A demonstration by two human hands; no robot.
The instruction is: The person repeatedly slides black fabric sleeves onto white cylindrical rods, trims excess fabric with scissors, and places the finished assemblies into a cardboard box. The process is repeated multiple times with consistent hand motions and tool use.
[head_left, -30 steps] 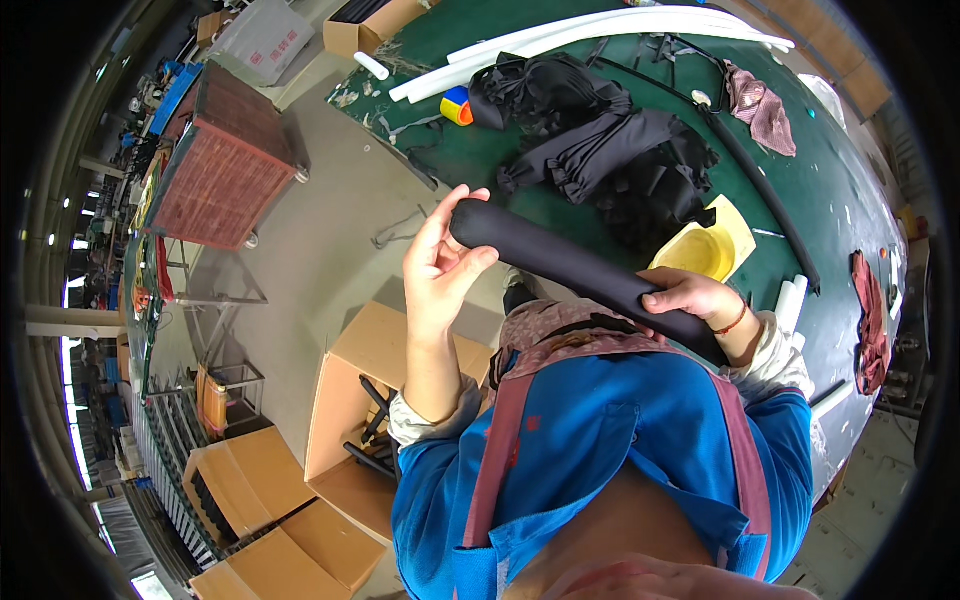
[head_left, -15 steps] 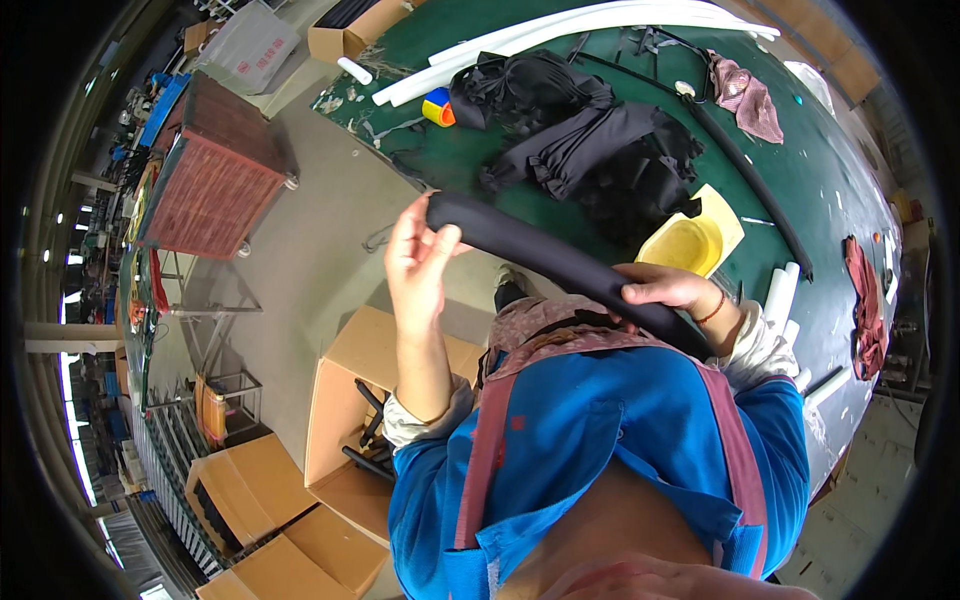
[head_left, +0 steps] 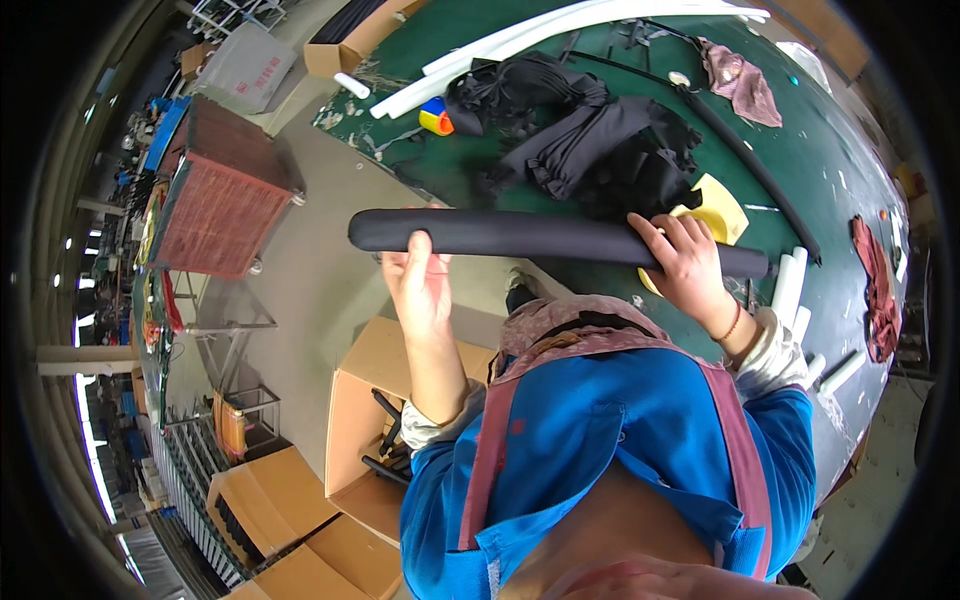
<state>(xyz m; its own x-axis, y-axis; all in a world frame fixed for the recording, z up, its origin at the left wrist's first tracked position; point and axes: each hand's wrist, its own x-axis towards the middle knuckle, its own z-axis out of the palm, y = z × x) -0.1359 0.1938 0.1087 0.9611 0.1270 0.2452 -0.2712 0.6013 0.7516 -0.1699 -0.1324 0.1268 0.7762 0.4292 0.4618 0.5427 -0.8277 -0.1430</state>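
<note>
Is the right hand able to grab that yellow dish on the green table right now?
Probably not yet: the right hand is wrapped around the black tube, which partly covers the yellow dish. The dish looks close, though, so letting go might be enough.

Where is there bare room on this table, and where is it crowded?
A broad free patch of green table lies between the long black rod and the dark-red cloth. It is crowded around the black fabric heap and the yellow dish, partly hidden by the right hand.
</note>
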